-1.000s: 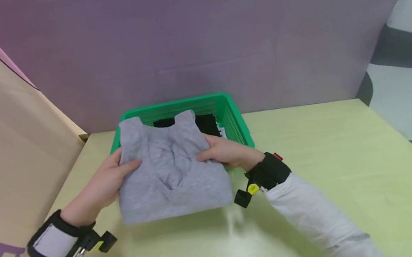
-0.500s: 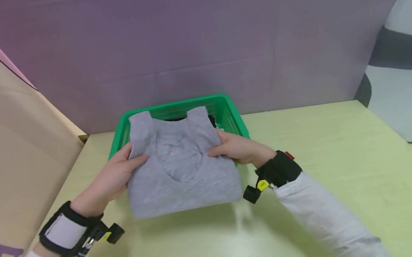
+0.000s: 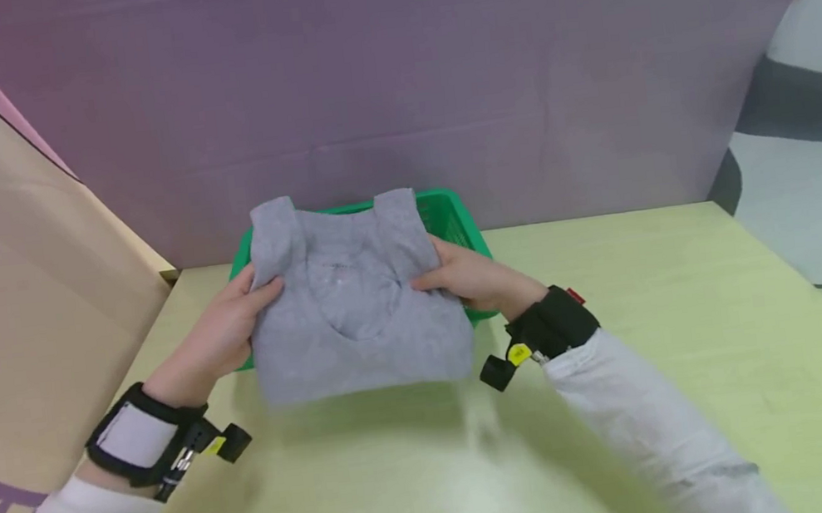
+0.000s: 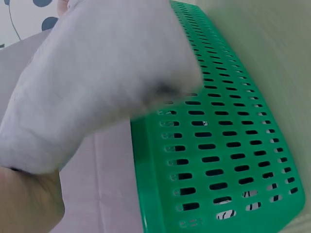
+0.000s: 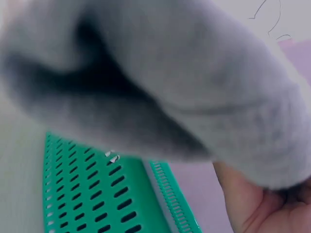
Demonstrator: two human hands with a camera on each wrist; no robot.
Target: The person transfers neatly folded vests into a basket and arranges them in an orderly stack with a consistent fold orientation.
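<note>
A folded grey knit sleeveless top [image 3: 355, 296] is held in the air between both hands, above the near edge of a green perforated plastic basket [image 3: 461, 219] that stands at the back of the pale yellow-green table [image 3: 689, 327]. The left hand [image 3: 219, 335] grips the garment's left side, thumb on top and fingers underneath; the right hand [image 3: 474, 279] grips the right side in the same way, so the fingers of both hands are closed on the cloth. The top is already folded into a compact rectangle, neckline facing up and shoulder straps pointing away toward the purple back wall [image 3: 437, 78].

Judging by this, the folding looks finished, and the garment is off the table but not yet inside the basket: its front half hangs clear of the near wall. In the left wrist view the grey cloth [image 4: 97, 82] sits higher than the slotted basket wall [image 4: 218, 145], and the right wrist view shows it [image 5: 160, 82] above the rim [image 5: 167, 194] too. What is left, seemingly, is lowering it in and letting go. What lies inside the basket is hidden behind the cloth.
</note>
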